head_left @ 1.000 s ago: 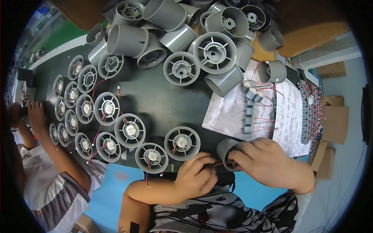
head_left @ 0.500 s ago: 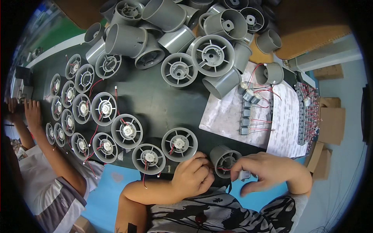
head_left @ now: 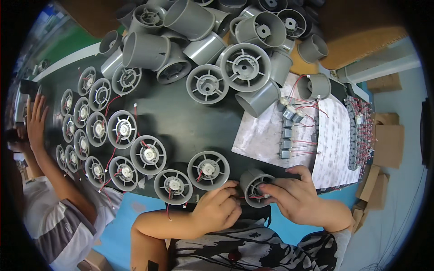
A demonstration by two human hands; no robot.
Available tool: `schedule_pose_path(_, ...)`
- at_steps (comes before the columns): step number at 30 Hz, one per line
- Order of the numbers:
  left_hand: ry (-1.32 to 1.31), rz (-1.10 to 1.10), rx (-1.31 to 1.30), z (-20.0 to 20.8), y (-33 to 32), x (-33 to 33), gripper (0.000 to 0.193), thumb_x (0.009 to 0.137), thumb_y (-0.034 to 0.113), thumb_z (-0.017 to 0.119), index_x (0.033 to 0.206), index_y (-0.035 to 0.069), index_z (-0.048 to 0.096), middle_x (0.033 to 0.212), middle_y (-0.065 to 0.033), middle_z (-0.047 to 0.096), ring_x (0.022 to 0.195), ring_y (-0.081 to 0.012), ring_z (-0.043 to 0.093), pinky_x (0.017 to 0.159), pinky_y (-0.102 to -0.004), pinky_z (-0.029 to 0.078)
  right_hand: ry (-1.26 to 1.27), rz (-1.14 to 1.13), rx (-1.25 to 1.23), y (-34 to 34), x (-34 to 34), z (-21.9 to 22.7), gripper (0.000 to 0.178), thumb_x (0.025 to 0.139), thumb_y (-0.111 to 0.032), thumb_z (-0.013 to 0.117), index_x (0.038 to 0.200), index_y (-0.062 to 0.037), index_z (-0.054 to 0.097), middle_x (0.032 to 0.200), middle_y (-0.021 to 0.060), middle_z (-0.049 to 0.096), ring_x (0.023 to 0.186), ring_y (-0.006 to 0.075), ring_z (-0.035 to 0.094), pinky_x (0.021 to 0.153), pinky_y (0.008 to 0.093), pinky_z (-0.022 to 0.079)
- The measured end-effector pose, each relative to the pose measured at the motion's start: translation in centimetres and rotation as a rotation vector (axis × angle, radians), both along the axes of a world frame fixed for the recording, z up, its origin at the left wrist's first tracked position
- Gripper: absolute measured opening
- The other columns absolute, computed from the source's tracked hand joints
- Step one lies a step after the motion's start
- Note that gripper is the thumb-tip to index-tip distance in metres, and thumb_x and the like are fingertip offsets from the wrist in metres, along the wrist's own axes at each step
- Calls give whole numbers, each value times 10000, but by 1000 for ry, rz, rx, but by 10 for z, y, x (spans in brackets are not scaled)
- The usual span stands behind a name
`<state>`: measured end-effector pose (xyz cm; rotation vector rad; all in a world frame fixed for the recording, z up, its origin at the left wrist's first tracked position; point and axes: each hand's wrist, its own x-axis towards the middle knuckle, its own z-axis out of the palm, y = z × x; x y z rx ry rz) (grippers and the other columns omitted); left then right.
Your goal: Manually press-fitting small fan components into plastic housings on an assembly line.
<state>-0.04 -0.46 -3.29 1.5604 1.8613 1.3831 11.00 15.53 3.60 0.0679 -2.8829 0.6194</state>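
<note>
Grey cup (head_left: 250, 182) low on dark bench (head_left: 181, 118), at the near edge, tilted, mouth toward the person; both hands at it. Right hand (head_left: 296, 198) comes from the cup's right, fingers bent to the mouth, one finger lifted clear; small pale part (head_left: 266, 196) at the fingertips, mostly hidden, cannot tell whether pinched. Left hand (head_left: 216, 210) just left of the cup, fingers curled inward, tips near the rim; cannot tell whether they grip anything. Red wire (head_left: 254, 197) crosses the cup's mouth. Nearest neighbour: spoked cup (head_left: 208, 170) with white centre, beside the left hand; similar cups (head_left: 122, 129) spread leftward, several trailing red leads. Far side: heap of grey cups (head_left: 190, 20). Right of centre: pale sheet (head_left: 257, 141) bearing small motors (head_left: 285, 144); printed sheet (head_left: 333, 153) alongside, then dense motor rows (head_left: 353, 135). Far left: co-worker's hand (head_left: 37, 122), fingers extended.
</note>
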Motion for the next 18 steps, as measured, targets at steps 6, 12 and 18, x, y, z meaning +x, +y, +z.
schedule_pose_path(6,65,27,-62,3,-11,-3,158,647,39,619,746,-36,522,804,-128,522,854,-306,531,715,-343,442,-16,124,397,-14,-3,8,288,647,-162,568,892,-11,580,751,49,495,613,163,438,735,460,354)
schedule_pose_path(12,321,80,289,19,-48,-4,317,651,163,653,913,29,535,879,-87,534,795,-227,527,556,-269,460,-243,83,241,-12,5,-9,656,627,-381,614,1182,-111,391,1128,232,384,969,337,453,846,660,133)
schedule_pose_path(18,623,903,-286,-24,-74,-12,1244,429,544,735,1307,129,-42,1279,-308,-41,1165,-479,-27,852,-639,20,29,27,110,-13,-42,-50,767,548,-430,684,1215,-247,352,1213,372,187,1086,522,271,867,558,269)
